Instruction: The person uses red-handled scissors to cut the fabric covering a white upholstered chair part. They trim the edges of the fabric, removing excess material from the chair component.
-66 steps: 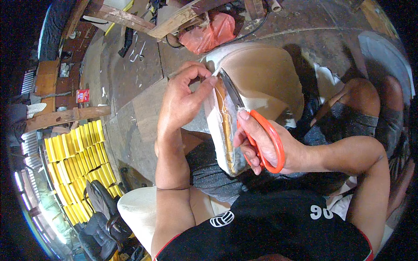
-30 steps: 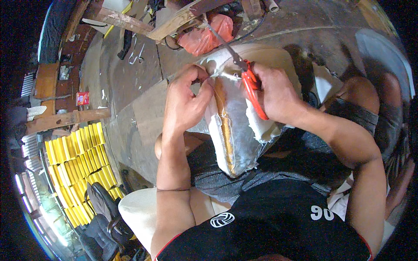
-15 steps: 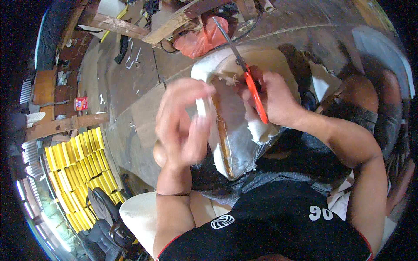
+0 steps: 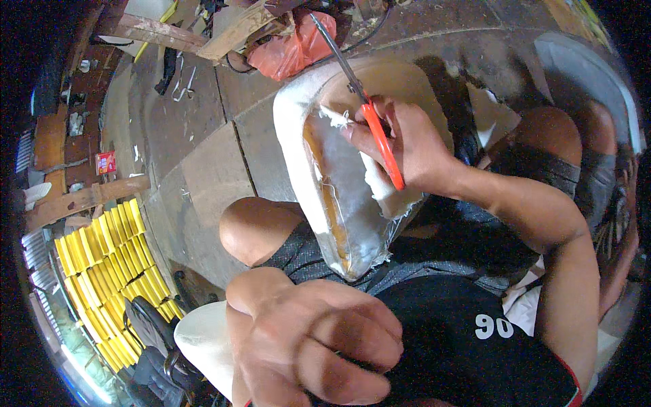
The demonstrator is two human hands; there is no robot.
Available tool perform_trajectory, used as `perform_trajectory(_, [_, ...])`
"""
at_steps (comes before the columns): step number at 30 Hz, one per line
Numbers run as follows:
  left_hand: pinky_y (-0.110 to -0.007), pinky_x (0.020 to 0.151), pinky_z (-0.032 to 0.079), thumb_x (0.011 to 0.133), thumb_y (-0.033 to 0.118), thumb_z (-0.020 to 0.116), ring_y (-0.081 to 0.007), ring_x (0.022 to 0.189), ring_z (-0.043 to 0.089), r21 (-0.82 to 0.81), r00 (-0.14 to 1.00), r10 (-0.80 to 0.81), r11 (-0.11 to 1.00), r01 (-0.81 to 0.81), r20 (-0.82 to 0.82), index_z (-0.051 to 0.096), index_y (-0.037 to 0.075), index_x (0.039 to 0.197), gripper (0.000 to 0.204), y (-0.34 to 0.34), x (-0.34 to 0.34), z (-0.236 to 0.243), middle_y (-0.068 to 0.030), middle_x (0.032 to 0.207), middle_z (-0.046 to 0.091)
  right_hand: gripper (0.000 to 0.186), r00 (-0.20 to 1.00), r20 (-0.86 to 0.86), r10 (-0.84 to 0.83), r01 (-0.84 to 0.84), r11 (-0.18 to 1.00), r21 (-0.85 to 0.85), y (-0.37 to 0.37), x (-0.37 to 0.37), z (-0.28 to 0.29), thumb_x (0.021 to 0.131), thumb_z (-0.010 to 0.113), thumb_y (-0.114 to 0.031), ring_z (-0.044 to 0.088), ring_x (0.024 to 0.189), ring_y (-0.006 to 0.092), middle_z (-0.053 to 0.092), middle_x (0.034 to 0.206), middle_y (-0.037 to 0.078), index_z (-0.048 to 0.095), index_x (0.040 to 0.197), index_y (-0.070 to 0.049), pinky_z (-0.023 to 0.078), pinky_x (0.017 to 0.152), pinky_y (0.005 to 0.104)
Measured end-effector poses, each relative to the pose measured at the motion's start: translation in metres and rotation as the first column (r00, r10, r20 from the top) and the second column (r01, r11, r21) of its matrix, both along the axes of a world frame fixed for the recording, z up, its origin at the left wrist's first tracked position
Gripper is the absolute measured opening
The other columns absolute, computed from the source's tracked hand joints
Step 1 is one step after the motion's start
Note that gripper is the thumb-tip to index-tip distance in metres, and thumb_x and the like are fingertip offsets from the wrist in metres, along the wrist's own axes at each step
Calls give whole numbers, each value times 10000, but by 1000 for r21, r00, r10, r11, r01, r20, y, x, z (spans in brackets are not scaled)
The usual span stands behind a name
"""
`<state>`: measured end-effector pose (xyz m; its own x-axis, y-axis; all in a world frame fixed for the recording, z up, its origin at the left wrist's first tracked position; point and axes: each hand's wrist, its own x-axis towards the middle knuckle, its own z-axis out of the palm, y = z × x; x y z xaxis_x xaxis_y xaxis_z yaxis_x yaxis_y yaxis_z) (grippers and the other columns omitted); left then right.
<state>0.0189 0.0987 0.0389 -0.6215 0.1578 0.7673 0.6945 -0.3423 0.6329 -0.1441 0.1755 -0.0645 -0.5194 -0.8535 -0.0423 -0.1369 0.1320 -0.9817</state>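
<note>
A: State your right hand's condition.
B: Your right hand (image 4: 410,142) grasps the red-handled scissors (image 4: 374,125) over the cushion (image 4: 346,180); the blades point beyond its far end. Frayed white fabric (image 4: 333,117) lies just beside your thumb; whether you pinch it, you cannot tell.

A: And your left hand?
B: Your left hand (image 4: 305,332), fingers curled, is apart from the cushion, toward your chest. Its contents cannot be determined.

A: Locate the cushion's surroundings.
B: Your grey shorts (image 4: 291,254) are at its near end. An orange plastic bag (image 4: 291,51) lies beyond its far end; stacked yellow pieces (image 4: 112,278) stand well to its left.
</note>
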Motion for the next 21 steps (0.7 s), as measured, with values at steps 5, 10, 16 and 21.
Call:
perform_trajectory(5, [-523, 628, 553, 1029, 336, 326, -373, 640, 606, 34, 993, 108, 994, -107, -46, 411, 146, 1341, 375, 14, 15, -14, -241, 794, 638, 309, 997, -82, -2, 4, 1000, 23, -2, 4, 8, 901, 683, -292, 535, 561, 123, 519, 566, 45, 616, 825, 0, 412, 527, 323])
perform_trajectory(10, [-415, 588, 546, 988, 326, 499, -330, 678, 615, 59, 949, 316, 947, -316, 14, 502, 143, 1342, 398, 25, 4, 11, -254, 988, 607, 303, 999, -53, -5, 2, 998, -57, -4, 3, 4, 895, 697, -289, 516, 540, 113, 520, 572, 20, 613, 835, -5, 397, 510, 302])
perform_trajectory(16, [-496, 680, 569, 1013, 319, 429, -357, 753, 652, 86, 965, -6, 996, -17, 263, 614, 106, 1076, 289, -13, -16, 23, -199, 954, 642, 285, 986, -131, -106, 93, 991, -100, 1, -2, -11, 900, 690, -274, 562, 614, 128, 567, 646, 38, 620, 849, -2, 422, 556, 313])
perform_trajectory(21, [-537, 757, 529, 1002, 364, 443, -366, 861, 637, 209, 998, -39, 977, 27, 53, 568, 124, 1157, 311, 9, -29, 20, -192, 1081, 584, 276, 999, 33, -11, 9, 997, 71, 0, 1, 19, 910, 656, -235, 480, 601, 94, 500, 619, 12, 589, 798, 9, 391, 563, 296])
